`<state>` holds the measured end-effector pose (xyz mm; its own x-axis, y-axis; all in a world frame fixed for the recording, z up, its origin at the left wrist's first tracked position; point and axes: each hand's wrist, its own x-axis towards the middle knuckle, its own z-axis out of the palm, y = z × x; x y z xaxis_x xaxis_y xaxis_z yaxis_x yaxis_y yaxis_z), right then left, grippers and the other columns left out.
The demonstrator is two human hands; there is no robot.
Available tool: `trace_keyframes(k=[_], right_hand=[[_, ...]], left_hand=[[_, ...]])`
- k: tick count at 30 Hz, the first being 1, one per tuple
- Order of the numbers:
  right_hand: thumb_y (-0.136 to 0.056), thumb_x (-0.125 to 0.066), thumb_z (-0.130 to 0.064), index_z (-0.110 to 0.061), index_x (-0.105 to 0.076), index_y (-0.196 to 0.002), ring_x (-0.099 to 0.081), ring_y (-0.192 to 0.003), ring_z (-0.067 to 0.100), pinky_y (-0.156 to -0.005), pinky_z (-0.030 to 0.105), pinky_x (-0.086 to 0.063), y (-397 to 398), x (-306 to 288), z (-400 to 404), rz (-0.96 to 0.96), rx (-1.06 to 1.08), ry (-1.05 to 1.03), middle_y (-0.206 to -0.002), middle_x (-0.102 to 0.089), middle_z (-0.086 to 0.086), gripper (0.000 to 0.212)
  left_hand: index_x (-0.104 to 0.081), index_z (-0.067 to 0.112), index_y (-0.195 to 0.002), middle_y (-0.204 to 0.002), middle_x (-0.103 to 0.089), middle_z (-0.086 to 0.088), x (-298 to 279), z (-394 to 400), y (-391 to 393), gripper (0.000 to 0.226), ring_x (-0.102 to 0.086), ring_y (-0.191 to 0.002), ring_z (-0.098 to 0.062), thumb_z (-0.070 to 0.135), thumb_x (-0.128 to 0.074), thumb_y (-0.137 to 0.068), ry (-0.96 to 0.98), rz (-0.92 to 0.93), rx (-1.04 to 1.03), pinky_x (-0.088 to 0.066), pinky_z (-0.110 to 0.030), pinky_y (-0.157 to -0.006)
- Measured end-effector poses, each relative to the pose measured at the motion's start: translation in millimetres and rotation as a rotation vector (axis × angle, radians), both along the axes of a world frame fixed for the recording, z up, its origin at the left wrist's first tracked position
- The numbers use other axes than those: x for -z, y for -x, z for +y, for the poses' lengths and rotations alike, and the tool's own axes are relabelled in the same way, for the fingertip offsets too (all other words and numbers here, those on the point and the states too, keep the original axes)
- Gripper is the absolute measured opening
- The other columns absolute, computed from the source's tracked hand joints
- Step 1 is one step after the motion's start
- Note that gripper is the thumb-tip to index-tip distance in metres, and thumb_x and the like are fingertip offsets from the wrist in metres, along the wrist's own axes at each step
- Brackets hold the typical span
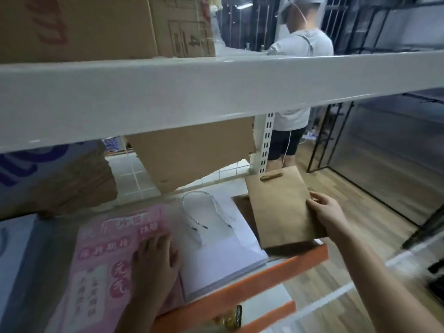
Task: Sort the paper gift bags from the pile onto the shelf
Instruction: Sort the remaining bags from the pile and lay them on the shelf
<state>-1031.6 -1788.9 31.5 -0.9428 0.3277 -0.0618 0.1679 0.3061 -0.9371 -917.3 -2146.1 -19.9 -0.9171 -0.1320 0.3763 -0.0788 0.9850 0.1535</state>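
Note:
A flat brown paper gift bag [281, 210] with a twisted paper handle hangs over the right end of the shelf [264, 280], and my right hand [324, 212] grips its right edge. Under it lies another brown bag [242, 207], only partly visible. To the left lies a white gift bag [221, 255] with striped rope handles. Further left lies a pink gift bag [101, 260] printed with characters. My left hand [156, 260] rests palm down on the pink bag's right edge, fingers spread.
A white shelf beam [216, 92] crosses above, carrying cardboard boxes [96, 25]. More cardboard [192, 152] leans at the back of the lower shelf, and a box [55, 179] sits at left. A person in a grey shirt [298, 51] stands beyond. Black racks [336, 135] stand at right.

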Motion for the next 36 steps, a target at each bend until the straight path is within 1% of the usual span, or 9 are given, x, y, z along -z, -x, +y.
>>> trace_keyframes(k=[2, 6, 11, 13, 16, 18, 23, 27, 36], right_hand=[[-0.089, -0.052, -0.002, 0.000, -0.059, -0.120, -0.051, -0.096, 0.018, -0.067, 0.015, -0.042, 14, 6, -3, -0.004, -0.058, -0.030, -0.108, -0.060, 0.008, 0.031], [-0.089, -0.054, -0.005, -0.002, -0.060, -0.120, -0.052, -0.098, 0.019, -0.082, 0.026, -0.036, 31, 17, -5, -0.038, -0.151, -0.121, -0.120, -0.063, 0.016, 0.032], [-0.089, -0.055, -0.011, -0.007, -0.061, -0.119, -0.058, -0.108, 0.028, -0.078, 0.029, -0.038, 22, 34, -8, -0.035, -0.238, -0.319, -0.118, -0.065, 0.014, 0.031], [-0.090, -0.053, -0.013, -0.007, -0.062, -0.118, -0.056, -0.109, 0.029, -0.075, 0.026, -0.033, 17, 41, -12, -0.008, -0.255, -0.385, -0.116, -0.065, 0.014, 0.030], [-0.091, -0.052, -0.014, -0.003, -0.060, -0.118, -0.053, -0.106, 0.033, -0.073, 0.027, -0.027, 16, 49, -17, 0.035, -0.289, -0.491, -0.111, -0.062, 0.022, 0.031], [-0.091, -0.052, -0.013, -0.001, -0.060, -0.118, -0.052, -0.107, 0.036, -0.074, 0.028, -0.027, 20, 49, -15, 0.053, -0.277, -0.503, -0.109, -0.060, 0.024, 0.031], [-0.090, -0.053, -0.011, -0.002, -0.058, -0.121, -0.052, -0.110, 0.038, -0.090, 0.036, -0.038, 31, 40, 8, 0.042, -0.221, -0.503, -0.116, -0.059, 0.027, 0.033], [-0.090, -0.053, -0.011, -0.003, -0.058, -0.122, -0.052, -0.112, 0.036, -0.091, 0.035, -0.038, 32, 35, 12, 0.021, -0.238, -0.507, -0.119, -0.058, 0.025, 0.033], [-0.090, -0.053, -0.010, -0.002, -0.056, -0.124, -0.051, -0.113, 0.035, -0.090, 0.032, -0.035, 8, 43, -14, 0.039, -0.259, -0.440, -0.119, -0.057, 0.025, 0.036]], left_hand=[[-0.069, 0.007, -0.092, -0.089, -0.068, -0.014, 3, 9, -2, 0.045, -0.063, -0.081, -0.038, 0.033, -0.041, -0.069, 0.018, -0.043, -0.072, -0.052, -0.043, -0.063], [-0.068, 0.004, -0.092, -0.089, -0.068, -0.018, 4, 19, -3, 0.038, -0.064, -0.080, -0.040, 0.019, -0.058, -0.060, 0.034, -0.049, -0.160, -0.052, -0.047, -0.063], [-0.068, 0.007, -0.097, -0.096, -0.069, -0.014, 4, 16, -6, 0.041, -0.065, -0.084, -0.038, 0.030, -0.043, -0.074, 0.042, -0.074, -0.174, -0.052, -0.048, -0.067], [-0.067, 0.005, -0.101, -0.100, -0.068, -0.016, 5, 16, -8, 0.031, -0.064, -0.089, -0.040, 0.021, -0.062, -0.075, 0.038, -0.061, -0.176, -0.052, -0.051, -0.071], [-0.067, 0.004, -0.104, -0.102, -0.067, -0.017, 2, 17, -9, 0.042, -0.063, -0.091, -0.041, 0.007, -0.081, -0.064, -0.007, -0.060, -0.180, -0.051, -0.053, -0.073], [-0.067, 0.004, -0.105, -0.103, -0.067, -0.017, 1, 18, -8, 0.041, -0.063, -0.092, -0.041, 0.007, -0.080, -0.066, -0.024, -0.052, -0.183, -0.051, -0.052, -0.075], [-0.066, 0.007, -0.105, -0.103, -0.068, -0.014, 2, 16, -8, 0.034, -0.063, -0.092, -0.040, 0.019, -0.062, -0.073, -0.013, -0.036, -0.174, -0.051, -0.050, -0.076], [-0.064, 0.007, -0.111, -0.109, -0.065, -0.015, 2, 15, -9, 0.037, -0.060, -0.100, -0.039, 0.013, -0.073, -0.076, -0.054, -0.056, -0.182, -0.049, -0.052, -0.082], [-0.064, 0.003, -0.110, -0.109, -0.065, -0.019, 1, 14, -11, 0.036, -0.059, -0.103, -0.041, 0.013, -0.073, -0.077, -0.050, -0.074, -0.241, -0.049, -0.054, -0.084]])
